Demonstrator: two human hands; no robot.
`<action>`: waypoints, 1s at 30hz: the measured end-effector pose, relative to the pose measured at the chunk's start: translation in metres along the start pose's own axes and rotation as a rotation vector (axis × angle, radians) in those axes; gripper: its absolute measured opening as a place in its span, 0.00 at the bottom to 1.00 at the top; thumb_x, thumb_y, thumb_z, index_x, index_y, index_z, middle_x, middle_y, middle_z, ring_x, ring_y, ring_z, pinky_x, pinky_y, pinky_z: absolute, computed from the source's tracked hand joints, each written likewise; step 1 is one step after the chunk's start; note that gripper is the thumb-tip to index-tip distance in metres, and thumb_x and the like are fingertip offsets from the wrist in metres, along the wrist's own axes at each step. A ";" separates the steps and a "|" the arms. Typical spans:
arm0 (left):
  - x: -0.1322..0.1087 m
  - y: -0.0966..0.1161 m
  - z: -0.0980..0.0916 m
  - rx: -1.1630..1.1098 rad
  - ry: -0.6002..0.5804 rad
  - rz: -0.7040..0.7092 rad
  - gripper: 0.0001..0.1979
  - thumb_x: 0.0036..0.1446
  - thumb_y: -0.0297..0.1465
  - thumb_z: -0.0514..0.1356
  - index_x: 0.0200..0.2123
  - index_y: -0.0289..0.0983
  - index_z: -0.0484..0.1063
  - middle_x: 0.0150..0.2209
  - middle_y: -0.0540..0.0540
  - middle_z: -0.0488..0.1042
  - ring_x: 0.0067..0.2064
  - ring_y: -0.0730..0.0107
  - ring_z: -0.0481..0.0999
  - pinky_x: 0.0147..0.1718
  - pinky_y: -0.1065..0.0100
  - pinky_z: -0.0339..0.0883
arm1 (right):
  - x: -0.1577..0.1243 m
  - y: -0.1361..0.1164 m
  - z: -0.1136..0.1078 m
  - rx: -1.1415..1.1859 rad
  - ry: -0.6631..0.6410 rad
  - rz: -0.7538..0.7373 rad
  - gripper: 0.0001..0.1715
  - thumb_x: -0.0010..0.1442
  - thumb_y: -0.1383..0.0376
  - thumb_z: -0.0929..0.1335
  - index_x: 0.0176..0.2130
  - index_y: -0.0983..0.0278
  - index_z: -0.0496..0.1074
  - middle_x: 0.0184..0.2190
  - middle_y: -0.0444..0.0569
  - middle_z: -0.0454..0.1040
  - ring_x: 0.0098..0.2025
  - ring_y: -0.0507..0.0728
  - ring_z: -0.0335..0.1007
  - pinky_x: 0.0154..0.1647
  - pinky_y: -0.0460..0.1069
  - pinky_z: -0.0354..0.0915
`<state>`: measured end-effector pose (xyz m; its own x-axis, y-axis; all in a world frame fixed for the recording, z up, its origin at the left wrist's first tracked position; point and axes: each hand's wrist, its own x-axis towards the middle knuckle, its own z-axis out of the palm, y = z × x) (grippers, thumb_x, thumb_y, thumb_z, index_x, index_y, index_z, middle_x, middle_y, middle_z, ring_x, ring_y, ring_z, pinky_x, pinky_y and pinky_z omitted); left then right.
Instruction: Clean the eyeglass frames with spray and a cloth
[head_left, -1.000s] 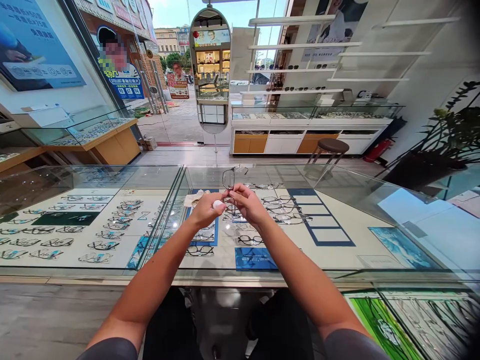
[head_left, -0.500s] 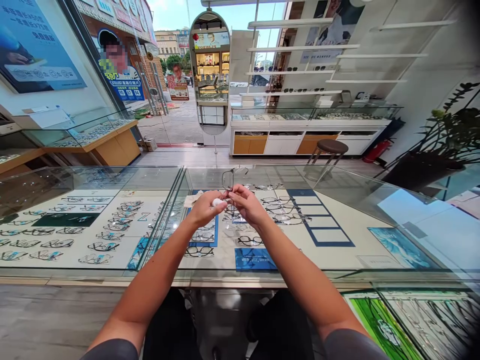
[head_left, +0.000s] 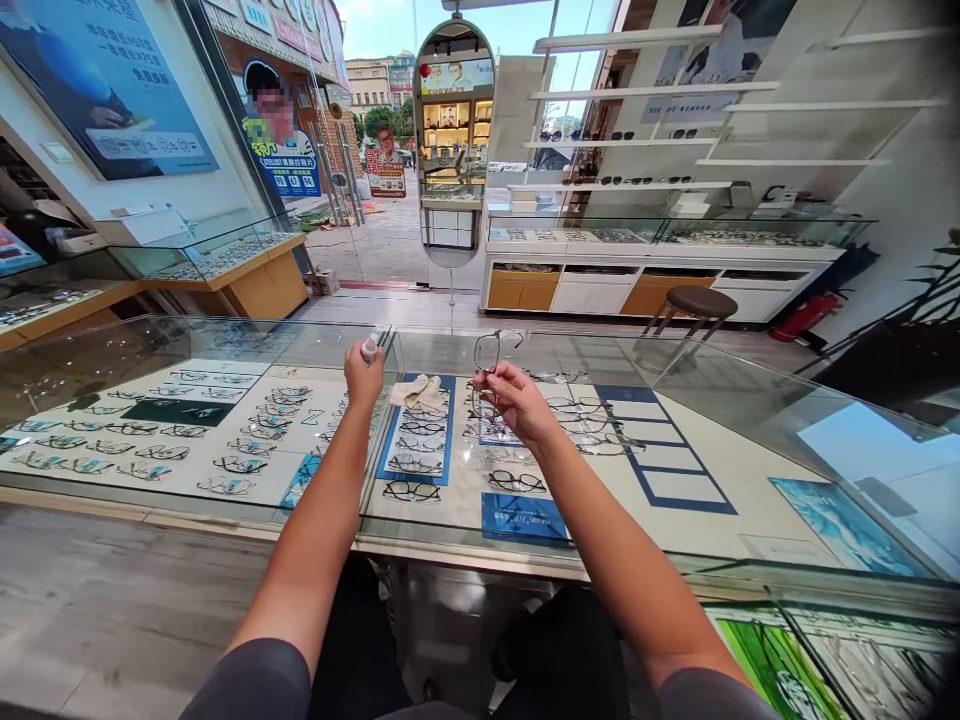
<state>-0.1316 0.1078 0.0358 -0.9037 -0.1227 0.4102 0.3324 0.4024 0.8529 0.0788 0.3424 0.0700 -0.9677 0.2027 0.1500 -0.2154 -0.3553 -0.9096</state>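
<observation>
My left hand (head_left: 364,372) is closed round a small white bottle (head_left: 370,346), whose top shows above the fingers; it is over the left part of the glass counter. Between the fingertips of my right hand (head_left: 517,402) is a pair of eyeglasses (head_left: 487,350), held on edge above the counter with a lens and thin frame showing. The two hands are well apart. A crumpled beige cloth (head_left: 420,392) lies between them on the counter top, nearer to my left hand.
Rows of eyeglass frames (head_left: 414,491) lie inside the glass display counter (head_left: 697,400). A blue card (head_left: 525,516) is near its front edge. Beyond stand an oval mirror (head_left: 454,140), a brown stool (head_left: 701,303) and wall shelves with sunglasses (head_left: 630,183).
My left hand has moved left, away from the right hand, with the white bottle in it. The right hand still holds the eyeglasses. The view has turned slightly left, and the cloth is more exposed.
</observation>
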 end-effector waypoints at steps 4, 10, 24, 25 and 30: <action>0.010 -0.019 -0.007 0.077 0.115 -0.187 0.09 0.64 0.33 0.64 0.47 0.39 0.75 0.47 0.40 0.77 0.54 0.51 0.78 0.59 0.54 0.69 | 0.001 0.000 -0.001 0.013 0.010 0.009 0.29 0.46 0.48 0.86 0.34 0.56 0.72 0.39 0.45 0.84 0.41 0.57 0.77 0.46 0.52 0.70; 0.017 -0.035 -0.012 0.137 0.217 -0.319 0.08 0.63 0.32 0.64 0.45 0.38 0.75 0.55 0.35 0.76 0.58 0.44 0.77 0.60 0.45 0.68 | 0.002 0.002 -0.002 0.010 0.012 0.008 0.29 0.46 0.48 0.86 0.34 0.56 0.72 0.38 0.45 0.85 0.39 0.56 0.76 0.43 0.52 0.69; 0.020 -0.049 -0.010 0.239 0.219 -0.380 0.09 0.66 0.35 0.64 0.46 0.37 0.75 0.58 0.35 0.76 0.58 0.51 0.78 0.60 0.56 0.69 | 0.001 0.000 -0.001 0.048 0.016 0.026 0.30 0.43 0.49 0.87 0.32 0.58 0.73 0.38 0.45 0.85 0.38 0.54 0.75 0.40 0.49 0.68; 0.019 -0.049 -0.011 0.249 0.219 -0.389 0.09 0.66 0.36 0.64 0.46 0.37 0.75 0.58 0.34 0.76 0.58 0.49 0.78 0.60 0.55 0.69 | 0.001 0.000 -0.001 0.044 0.015 0.025 0.30 0.43 0.49 0.87 0.32 0.57 0.73 0.38 0.45 0.85 0.38 0.55 0.75 0.40 0.49 0.68; 0.018 -0.045 -0.011 0.286 0.230 -0.435 0.11 0.65 0.37 0.65 0.47 0.39 0.76 0.60 0.34 0.75 0.61 0.44 0.76 0.60 0.47 0.68 | 0.002 -0.001 0.000 0.037 0.015 0.024 0.29 0.43 0.49 0.87 0.32 0.57 0.74 0.38 0.46 0.85 0.38 0.55 0.75 0.39 0.49 0.67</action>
<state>-0.1599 0.0778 0.0079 -0.8486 -0.5133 0.1278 -0.1721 0.4965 0.8508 0.0773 0.3434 0.0706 -0.9707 0.2070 0.1222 -0.1971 -0.3939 -0.8978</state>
